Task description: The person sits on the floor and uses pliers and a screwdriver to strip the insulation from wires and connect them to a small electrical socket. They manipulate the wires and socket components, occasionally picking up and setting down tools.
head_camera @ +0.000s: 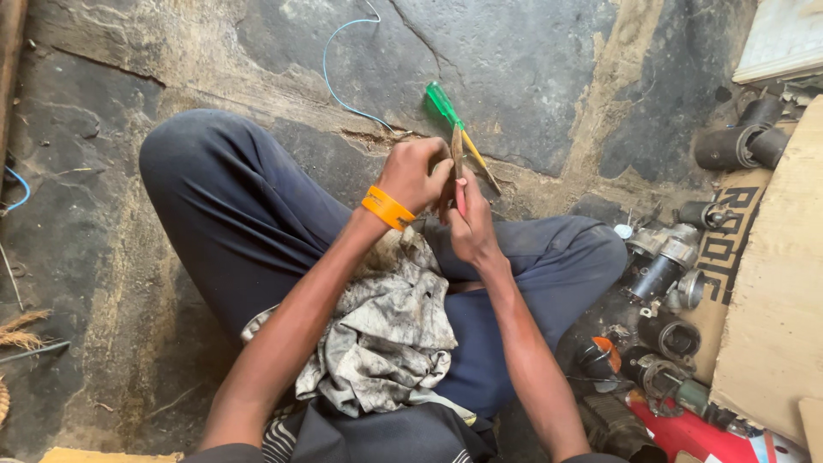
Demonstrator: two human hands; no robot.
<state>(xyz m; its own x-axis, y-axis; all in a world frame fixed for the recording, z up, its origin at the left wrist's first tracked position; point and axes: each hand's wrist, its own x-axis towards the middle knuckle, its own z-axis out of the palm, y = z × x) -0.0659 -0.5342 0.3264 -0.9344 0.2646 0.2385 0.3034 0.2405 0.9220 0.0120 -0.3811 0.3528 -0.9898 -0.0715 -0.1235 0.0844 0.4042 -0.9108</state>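
I sit cross-legged on a dark stone floor. My left hand (413,174), with an orange wristband (387,208), is closed around a small dark part that is mostly hidden by the fingers. My right hand (470,225) grips a slim tool with a reddish handle (459,176), its flat blade upright and pressed against the part in my left hand. A dirty grey rag (390,330) lies in my lap under both forearms. A green-handled screwdriver (446,107) lies on the floor just beyond my hands.
A thin blue wire (330,73) curls on the floor ahead. At the right lie several dark motor housings and metal cylinders (669,266), cardboard (771,291) and a red item (686,433). Another blue wire (19,190) shows at the left edge.
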